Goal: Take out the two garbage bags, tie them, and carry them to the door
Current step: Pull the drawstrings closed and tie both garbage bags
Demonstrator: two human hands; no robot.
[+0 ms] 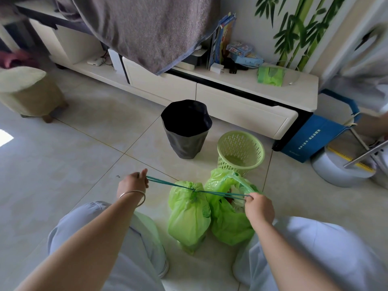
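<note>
Two light green garbage bags stand on the tiled floor between my knees. The left bag [189, 217] is cinched at its neck by a dark green drawstring [168, 183]. My left hand [134, 183] pulls one end of the string out to the left, and my right hand [259, 206] pulls the other end to the right. The right bag [228, 225] stays open at the top, with rubbish showing inside. Both strings are taut and cross at the left bag's neck.
A black bin [186, 129] and an empty pale green basket bin [241, 150] stand just beyond the bags. Behind them runs a low white TV cabinet [247, 110]. A padded stool [27, 93] is at far left, a blue box [312, 137] and another person's legs at right.
</note>
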